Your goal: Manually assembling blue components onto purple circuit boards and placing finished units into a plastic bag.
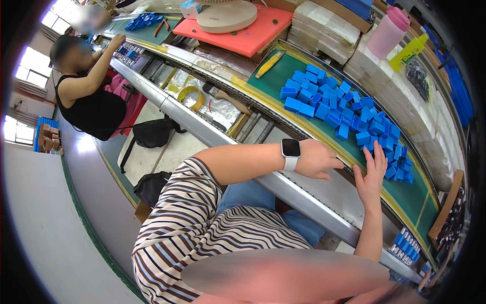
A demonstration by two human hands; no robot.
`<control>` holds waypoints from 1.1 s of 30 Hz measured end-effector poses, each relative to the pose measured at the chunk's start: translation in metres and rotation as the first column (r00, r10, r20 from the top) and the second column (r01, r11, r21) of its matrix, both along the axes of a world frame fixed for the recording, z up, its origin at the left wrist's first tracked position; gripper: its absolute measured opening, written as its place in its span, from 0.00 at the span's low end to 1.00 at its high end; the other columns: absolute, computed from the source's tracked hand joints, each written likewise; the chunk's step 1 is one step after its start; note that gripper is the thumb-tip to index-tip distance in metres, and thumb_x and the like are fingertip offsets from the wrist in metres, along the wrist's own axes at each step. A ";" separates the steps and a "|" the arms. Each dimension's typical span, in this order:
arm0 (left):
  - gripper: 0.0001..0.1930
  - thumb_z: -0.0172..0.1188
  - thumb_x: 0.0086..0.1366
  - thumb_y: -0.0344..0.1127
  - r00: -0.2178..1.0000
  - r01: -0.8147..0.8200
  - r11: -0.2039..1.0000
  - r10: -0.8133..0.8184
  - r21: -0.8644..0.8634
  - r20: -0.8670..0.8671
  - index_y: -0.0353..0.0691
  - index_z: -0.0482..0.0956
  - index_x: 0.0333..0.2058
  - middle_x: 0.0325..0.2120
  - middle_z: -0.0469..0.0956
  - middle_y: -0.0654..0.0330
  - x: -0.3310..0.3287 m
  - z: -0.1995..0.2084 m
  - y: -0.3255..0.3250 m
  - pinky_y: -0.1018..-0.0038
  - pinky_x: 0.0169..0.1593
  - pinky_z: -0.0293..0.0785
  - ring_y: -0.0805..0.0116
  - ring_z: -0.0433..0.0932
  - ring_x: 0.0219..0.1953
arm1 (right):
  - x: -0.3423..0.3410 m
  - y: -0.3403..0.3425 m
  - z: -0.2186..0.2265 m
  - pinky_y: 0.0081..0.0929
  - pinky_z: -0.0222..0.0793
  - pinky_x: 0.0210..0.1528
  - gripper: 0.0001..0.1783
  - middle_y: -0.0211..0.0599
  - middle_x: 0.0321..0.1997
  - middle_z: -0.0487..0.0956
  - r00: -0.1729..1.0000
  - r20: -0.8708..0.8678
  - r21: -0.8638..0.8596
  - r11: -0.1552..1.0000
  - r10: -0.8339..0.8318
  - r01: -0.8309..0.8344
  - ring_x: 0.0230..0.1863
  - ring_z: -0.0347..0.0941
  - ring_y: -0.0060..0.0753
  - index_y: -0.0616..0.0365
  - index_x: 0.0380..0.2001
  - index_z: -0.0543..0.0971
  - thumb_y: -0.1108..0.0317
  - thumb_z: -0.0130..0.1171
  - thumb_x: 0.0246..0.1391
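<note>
A heap of small blue box-shaped pieces (342, 131) lies on the green work surface in front of me. My right hand (372, 175) reaches up to the near edge of this heap, thumb and fingers spread. Its fingertips are at the blue pieces; whether they touch one I cannot tell, and no piece shows in its grasp. My left hand (315, 159), below a wrist with a white-strapped smartwatch (290, 148), hovers over the near side of the line, left of the right hand. Its fingers stretch toward the right, loosely apart, and nothing shows in them.
A metal conveyor rail (200, 133) runs between me and the green surface. Silvery parts with blue pieces (406, 247) sit at the lower right. A yellow tape roll (191, 98), pink bottle (388, 33) and red foam board (263, 31) lie beyond. Another person (88, 93) works at the far left.
</note>
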State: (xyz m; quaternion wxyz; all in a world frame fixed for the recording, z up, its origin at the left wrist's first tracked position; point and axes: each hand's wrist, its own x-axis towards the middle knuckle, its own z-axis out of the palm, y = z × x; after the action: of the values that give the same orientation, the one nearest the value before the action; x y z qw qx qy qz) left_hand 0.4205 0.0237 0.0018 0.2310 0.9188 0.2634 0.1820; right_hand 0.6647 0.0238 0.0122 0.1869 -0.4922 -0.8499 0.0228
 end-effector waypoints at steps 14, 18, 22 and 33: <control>0.23 0.61 0.54 0.44 0.998 -0.005 1.000 0.003 -0.031 -0.067 0.47 0.71 0.48 0.31 0.76 0.58 0.000 0.000 0.002 0.64 0.36 0.73 0.57 0.77 0.36 | -0.001 0.001 0.001 0.44 0.48 0.63 0.27 0.44 0.65 0.57 0.998 -0.041 0.009 0.999 0.040 -0.040 0.65 0.51 0.52 0.59 0.51 0.69 0.69 0.60 0.45; 0.22 0.60 0.54 0.44 0.999 -0.007 1.000 0.006 -0.012 -0.041 0.47 0.71 0.48 0.31 0.76 0.58 -0.001 -0.001 0.002 0.64 0.37 0.73 0.57 0.77 0.36 | 0.000 0.001 -0.001 0.44 0.48 0.63 0.27 0.44 0.65 0.57 0.998 -0.052 0.015 0.999 0.045 -0.044 0.65 0.51 0.52 0.60 0.51 0.69 0.69 0.60 0.45; 0.22 0.60 0.54 0.44 0.999 -0.006 1.000 0.006 -0.007 -0.046 0.47 0.71 0.48 0.31 0.76 0.58 0.000 0.001 0.001 0.64 0.37 0.74 0.58 0.77 0.36 | 0.002 0.000 0.000 0.44 0.48 0.62 0.27 0.45 0.65 0.57 0.998 -0.051 0.017 0.999 0.035 -0.034 0.64 0.51 0.52 0.59 0.50 0.70 0.69 0.61 0.44; 0.24 0.59 0.55 0.45 1.000 0.000 1.000 0.000 0.029 -0.006 0.47 0.70 0.50 0.36 0.77 0.57 -0.004 0.001 0.002 0.65 0.39 0.74 0.57 0.77 0.37 | 0.002 0.004 -0.002 0.45 0.50 0.61 0.29 0.46 0.64 0.58 0.994 -0.074 0.033 0.997 0.076 -0.074 0.63 0.53 0.53 0.58 0.50 0.71 0.67 0.64 0.41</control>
State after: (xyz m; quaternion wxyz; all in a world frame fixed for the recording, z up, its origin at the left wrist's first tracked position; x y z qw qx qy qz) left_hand 0.4161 0.0254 0.0032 0.2170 0.9225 0.2616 0.1829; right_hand 0.6668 0.0278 0.0101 0.2253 -0.4559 -0.8603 0.0353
